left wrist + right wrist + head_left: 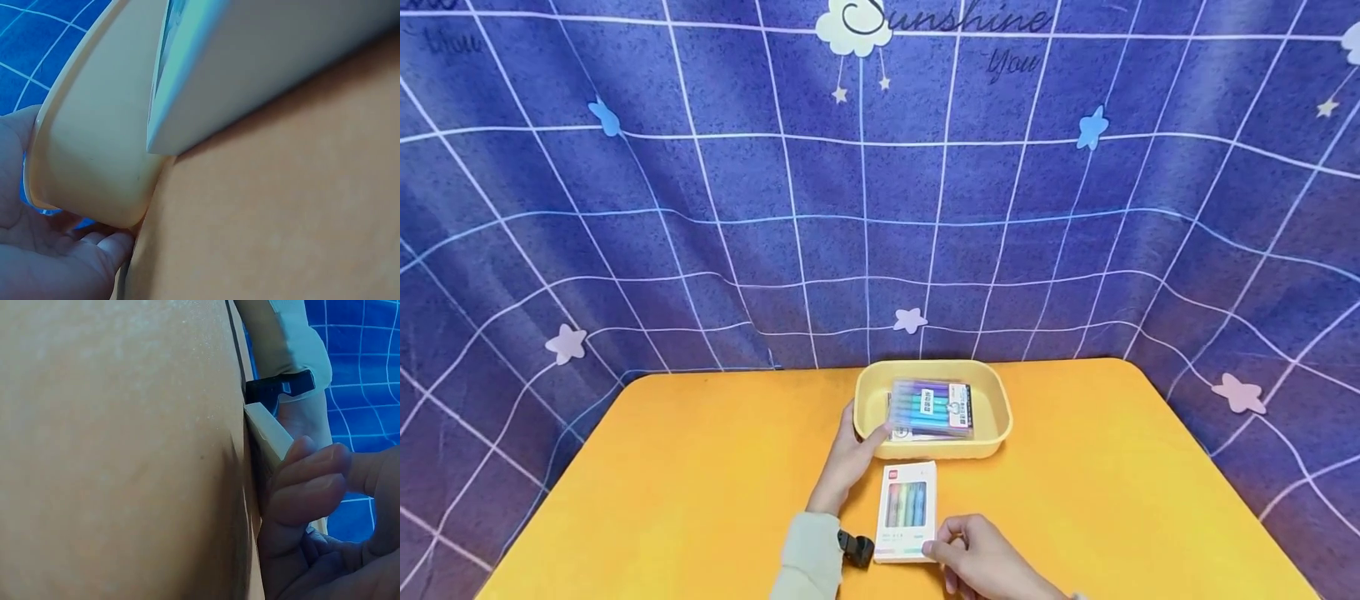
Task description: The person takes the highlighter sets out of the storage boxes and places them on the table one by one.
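Observation:
A pale yellow plastic tub [992,446] stands near the far edge of the table, and my left hand [847,457] holds its left end. In the left wrist view, that hand's fingers curl under and around the tub wall [100,137]. Inside the tub lies a clear pack of purple, blue and teal pens [917,408], partly covering something flat beneath. A white box of coloured pens [889,546], with a window in its front, lies just before the tub. My right hand [988,562] pinches its near right corner, thumb on top; the right wrist view shows the fingers against the box end [269,431].
The orange table [715,467] stretches to both sides of the tub. A blue curtain [820,208] with a white grid and stars hangs behind and around it. A black wrist camera [856,548] on the left sleeve sits close beside the pen box.

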Demonstrator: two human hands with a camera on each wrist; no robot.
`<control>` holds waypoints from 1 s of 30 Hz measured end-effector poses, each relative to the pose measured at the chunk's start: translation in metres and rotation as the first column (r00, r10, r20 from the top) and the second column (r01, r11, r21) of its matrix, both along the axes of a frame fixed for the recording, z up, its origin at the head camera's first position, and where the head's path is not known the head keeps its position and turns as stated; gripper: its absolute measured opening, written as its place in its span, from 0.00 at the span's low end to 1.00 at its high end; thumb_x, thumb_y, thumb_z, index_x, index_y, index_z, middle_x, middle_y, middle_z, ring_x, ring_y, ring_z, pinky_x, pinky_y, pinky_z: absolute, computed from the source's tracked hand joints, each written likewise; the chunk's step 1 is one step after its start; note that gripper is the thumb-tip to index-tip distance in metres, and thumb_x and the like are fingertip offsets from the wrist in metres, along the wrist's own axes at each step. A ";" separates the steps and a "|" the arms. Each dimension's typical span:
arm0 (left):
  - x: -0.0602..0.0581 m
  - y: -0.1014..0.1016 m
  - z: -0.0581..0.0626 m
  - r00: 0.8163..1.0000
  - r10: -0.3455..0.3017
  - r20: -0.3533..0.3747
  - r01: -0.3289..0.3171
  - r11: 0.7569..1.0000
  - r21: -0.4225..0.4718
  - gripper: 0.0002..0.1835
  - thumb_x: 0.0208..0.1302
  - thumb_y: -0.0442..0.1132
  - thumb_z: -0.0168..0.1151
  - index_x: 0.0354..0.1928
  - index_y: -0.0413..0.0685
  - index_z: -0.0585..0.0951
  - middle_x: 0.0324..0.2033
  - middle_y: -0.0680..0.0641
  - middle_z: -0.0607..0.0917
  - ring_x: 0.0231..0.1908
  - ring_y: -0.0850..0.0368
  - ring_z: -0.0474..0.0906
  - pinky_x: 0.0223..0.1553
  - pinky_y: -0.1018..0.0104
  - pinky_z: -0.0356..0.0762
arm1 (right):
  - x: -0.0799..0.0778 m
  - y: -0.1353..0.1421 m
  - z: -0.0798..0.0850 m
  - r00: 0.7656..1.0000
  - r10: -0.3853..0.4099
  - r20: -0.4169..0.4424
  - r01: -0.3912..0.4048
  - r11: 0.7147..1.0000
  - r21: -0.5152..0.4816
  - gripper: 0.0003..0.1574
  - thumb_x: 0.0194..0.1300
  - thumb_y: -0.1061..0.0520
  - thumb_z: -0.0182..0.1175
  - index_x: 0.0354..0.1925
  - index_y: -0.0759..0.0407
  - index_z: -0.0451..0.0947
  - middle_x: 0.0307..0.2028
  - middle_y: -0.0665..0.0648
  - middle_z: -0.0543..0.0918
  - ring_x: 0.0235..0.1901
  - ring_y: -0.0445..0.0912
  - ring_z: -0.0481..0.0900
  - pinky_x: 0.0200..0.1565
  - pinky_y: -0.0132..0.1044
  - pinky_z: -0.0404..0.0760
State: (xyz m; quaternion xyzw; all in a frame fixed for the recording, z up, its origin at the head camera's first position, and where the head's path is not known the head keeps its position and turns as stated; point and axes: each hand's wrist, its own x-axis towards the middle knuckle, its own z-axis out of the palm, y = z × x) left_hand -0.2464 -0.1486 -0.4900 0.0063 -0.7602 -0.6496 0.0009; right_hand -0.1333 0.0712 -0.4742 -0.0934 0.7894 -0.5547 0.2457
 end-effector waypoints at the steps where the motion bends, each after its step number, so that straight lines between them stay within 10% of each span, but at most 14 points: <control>1: -0.001 0.000 0.000 1.000 0.002 0.002 -0.002 1.000 -0.007 0.47 0.68 0.53 0.65 0.80 0.55 0.50 0.76 0.40 0.64 0.76 0.40 0.58 0.76 0.37 0.54 | 0.000 0.000 0.001 1.000 -0.001 0.000 0.001 1.000 0.003 0.17 0.69 0.49 0.63 0.30 0.60 0.77 0.13 0.47 0.75 0.09 0.37 0.66 0.14 0.25 0.65; 30: 0.002 0.000 0.004 1.000 -0.007 -0.002 0.007 1.000 -0.009 0.46 0.69 0.51 0.64 0.80 0.54 0.49 0.76 0.40 0.63 0.76 0.40 0.58 0.76 0.37 0.54 | 0.000 0.008 0.003 1.000 0.007 -0.001 -0.007 0.994 0.107 0.18 0.67 0.45 0.65 0.34 0.56 0.73 0.17 0.50 0.77 0.12 0.38 0.69 0.16 0.27 0.68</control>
